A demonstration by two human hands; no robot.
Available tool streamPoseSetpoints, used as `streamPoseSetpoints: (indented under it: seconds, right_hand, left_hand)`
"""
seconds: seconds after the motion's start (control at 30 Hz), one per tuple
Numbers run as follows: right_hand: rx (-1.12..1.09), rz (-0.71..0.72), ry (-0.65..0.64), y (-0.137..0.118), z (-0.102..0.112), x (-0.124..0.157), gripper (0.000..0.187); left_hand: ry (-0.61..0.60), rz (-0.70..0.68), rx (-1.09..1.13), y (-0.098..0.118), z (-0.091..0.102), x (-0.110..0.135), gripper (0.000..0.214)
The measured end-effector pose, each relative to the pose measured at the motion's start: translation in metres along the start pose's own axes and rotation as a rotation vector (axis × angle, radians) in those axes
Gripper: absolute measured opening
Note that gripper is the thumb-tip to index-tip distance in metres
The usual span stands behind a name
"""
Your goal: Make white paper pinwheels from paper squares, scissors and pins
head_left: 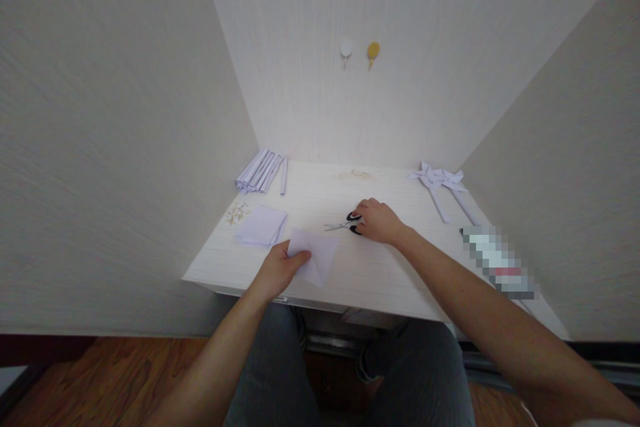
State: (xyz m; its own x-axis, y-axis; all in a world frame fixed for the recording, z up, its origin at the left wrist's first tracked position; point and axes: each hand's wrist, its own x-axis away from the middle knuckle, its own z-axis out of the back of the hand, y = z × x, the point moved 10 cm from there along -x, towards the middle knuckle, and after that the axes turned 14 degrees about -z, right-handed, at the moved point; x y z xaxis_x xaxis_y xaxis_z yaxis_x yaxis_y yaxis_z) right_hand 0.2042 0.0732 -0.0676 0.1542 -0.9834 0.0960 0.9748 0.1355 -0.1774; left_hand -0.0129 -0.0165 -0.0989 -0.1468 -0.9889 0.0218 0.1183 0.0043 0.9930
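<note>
My left hand pinches a square sheet of white paper near the front edge of the desk, thumb on top. Faint crease lines show on the sheet. Over the middle of the desk, my right hand has its fingers closed at the black handles of a pair of scissors. The blades point left, slightly apart, just beyond the paper. Whether the scissors are lifted off the desk I cannot tell. A stack of paper squares lies left of the held sheet.
Rolled paper tubes are piled at the back left, above a cluster of small pins. Paper pinwheels on paper sticks lie at the back right. A blurred object rests at the right. Two hooks hang on the wall.
</note>
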Motion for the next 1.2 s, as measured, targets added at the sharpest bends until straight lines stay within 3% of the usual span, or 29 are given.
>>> streamPoseSetpoints:
  seconds: [0.1, 0.3, 0.53, 0.7, 0.9, 1.03, 1.1, 1.2]
  right_hand:
    - [0.050, -0.008, -0.058, -0.007, -0.003, 0.000, 0.036]
    - [0.103, -0.136, -0.134, 0.004, -0.007, 0.006, 0.025]
    - [0.101, -0.196, -0.115, 0.014, 0.001, 0.041, 0.027]
    - [-0.016, -0.248, -0.147, 0.031, -0.007, 0.066, 0.021]
    - [-0.234, -0.350, -0.189, 0.058, -0.021, 0.096, 0.009]
    - [-0.446, -0.336, -0.236, 0.053, -0.029, 0.118, 0.014]
    - [-0.782, -0.317, -0.293, 0.042, -0.032, 0.129, 0.018]
    - [-1.251, -0.274, -0.266, 0.028, -0.021, 0.144, 0.038]
  left_hand:
    - [0.022, -0.033, 0.013, 0.009, 0.001, -0.001, 0.044]
    - [0.051, -0.102, 0.051, 0.043, -0.001, 0.005, 0.055]
    - [0.090, -0.233, 0.013, 0.091, -0.001, 0.016, 0.049]
    - [0.173, -0.318, -0.012, 0.116, 0.002, 0.022, 0.043]
    - [0.208, -0.372, -0.093, 0.130, 0.000, 0.023, 0.032]
    - [0.151, -0.382, -0.039, 0.141, -0.006, 0.018, 0.032]
    - [0.131, -0.391, -0.018, 0.149, -0.008, 0.015, 0.032]
    - [0.119, -0.410, -0.010, 0.162, -0.010, 0.011, 0.030]
